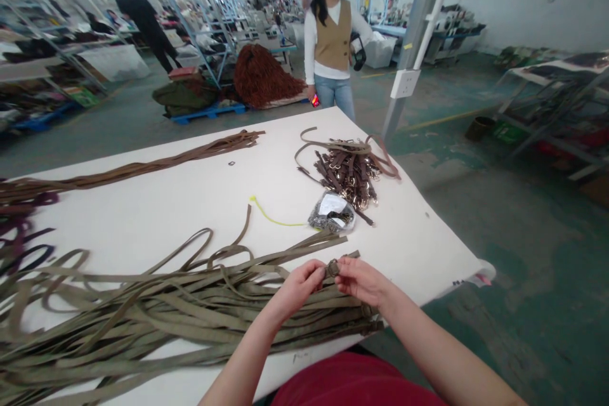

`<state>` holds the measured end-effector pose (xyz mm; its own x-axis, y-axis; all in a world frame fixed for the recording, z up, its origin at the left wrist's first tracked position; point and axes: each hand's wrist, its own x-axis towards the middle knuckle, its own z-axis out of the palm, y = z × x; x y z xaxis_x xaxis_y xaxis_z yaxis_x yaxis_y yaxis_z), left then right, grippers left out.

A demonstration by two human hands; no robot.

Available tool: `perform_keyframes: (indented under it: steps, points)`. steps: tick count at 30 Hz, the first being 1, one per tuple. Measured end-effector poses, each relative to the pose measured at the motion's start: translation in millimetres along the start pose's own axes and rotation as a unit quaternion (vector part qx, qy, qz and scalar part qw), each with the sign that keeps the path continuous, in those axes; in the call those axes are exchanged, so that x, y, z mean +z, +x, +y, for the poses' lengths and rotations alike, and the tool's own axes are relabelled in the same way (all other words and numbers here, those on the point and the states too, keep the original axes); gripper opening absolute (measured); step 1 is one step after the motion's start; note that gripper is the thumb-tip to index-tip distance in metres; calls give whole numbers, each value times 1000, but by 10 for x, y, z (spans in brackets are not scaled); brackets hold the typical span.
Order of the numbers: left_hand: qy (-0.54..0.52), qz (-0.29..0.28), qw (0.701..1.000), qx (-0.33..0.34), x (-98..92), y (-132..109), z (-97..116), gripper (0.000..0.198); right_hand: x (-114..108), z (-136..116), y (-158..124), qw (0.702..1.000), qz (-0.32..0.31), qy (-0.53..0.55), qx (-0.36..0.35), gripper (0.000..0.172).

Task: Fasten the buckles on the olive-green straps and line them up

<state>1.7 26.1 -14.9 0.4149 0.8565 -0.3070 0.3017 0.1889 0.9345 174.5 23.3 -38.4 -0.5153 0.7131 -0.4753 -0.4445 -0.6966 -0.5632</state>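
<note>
My left hand and my right hand meet above the near edge of the white table. Both pinch the end of an olive strap where a small metal buckle sits between the fingertips. Under my hands lies a big tangled heap of olive straps that spreads to the left. A clear bag of small metal parts rests just beyond my hands, beside a yellow-green cord.
A pile of short brown straps with metal clasps lies at the table's far right. Long brown straps run along the far side. A person in a tan vest stands beyond the table, near a grey pillar.
</note>
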Motion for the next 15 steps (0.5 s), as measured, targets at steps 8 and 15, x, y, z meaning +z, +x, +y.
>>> perform_keyframes:
  steps: [8,15]
  points:
    - [123,89,984,89,148,21,28,25,62,85,52,993,82,-56,-63,28]
    - [177,146,962,145,127,37,32,14,89,112,87,979,133,-113,-105,26]
